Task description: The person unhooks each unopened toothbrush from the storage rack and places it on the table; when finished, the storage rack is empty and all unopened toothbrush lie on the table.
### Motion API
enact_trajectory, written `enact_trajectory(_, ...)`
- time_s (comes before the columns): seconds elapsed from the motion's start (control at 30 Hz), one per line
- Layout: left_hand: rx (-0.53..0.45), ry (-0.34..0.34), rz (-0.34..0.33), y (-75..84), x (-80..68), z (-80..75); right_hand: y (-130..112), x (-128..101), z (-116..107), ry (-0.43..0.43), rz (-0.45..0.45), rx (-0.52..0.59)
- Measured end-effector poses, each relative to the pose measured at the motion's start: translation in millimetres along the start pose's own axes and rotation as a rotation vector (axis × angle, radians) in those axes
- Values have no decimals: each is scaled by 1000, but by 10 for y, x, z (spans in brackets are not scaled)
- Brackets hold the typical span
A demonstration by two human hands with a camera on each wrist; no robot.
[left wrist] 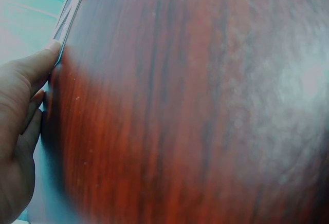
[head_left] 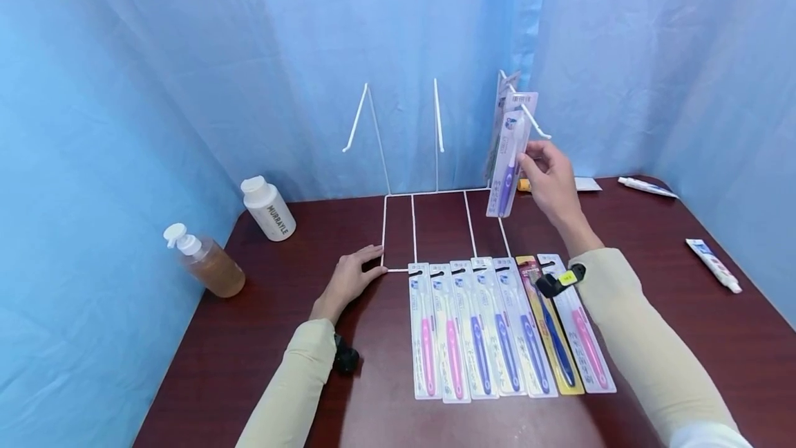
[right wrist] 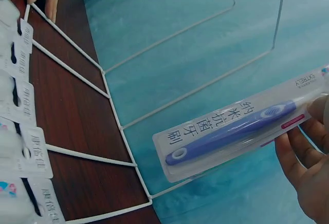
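Currently we have right hand (head_left: 550, 182) pinching purple toothbrush pack (head_left: 510, 164) by its edge, pack raised at rightmost hook (head_left: 533, 121) of white wire rack (head_left: 435, 157), another pack already hanging behind it. Left hand (head_left: 348, 281) flat on table (head_left: 249, 351), fingers straight, fingertips touching rack base corner (holds nothing). Row of seven packs (head_left: 504, 327) lies flat in front of rack, under right forearm. Around: white bottle (head_left: 269, 209) and pump bottle (head_left: 205, 261) at left, toothpaste tubes (head_left: 714, 265) at right, well apart.
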State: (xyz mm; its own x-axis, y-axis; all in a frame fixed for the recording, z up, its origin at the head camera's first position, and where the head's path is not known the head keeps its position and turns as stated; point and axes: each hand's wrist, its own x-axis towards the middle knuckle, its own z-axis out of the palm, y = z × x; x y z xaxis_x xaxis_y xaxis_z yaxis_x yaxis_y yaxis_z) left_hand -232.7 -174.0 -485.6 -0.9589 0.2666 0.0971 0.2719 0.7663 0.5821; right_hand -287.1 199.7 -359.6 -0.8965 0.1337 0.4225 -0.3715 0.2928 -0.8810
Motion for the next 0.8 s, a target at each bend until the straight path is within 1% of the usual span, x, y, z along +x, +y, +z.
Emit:
enact_trajectory(0.2,10,2,-1,-21,16,-24,-190,-320,-135,-17,-36,-16)
enact_trajectory(0.3,11,1,-2,-33,11,-35,-290,-486,-218,-28,-45,-63)
enact_trajectory(0.47,8,11,3,-43,2,-37,-446,-725,-342,-42,-31,-137)
enact_trajectory(0.6,9,14,7,-49,3,-25,-548,-838,-413,-49,-48,-126)
enact_trajectory(0.8,13,6,-1,-43,11,-11,-642,-906,-480,-43,-76,-106)
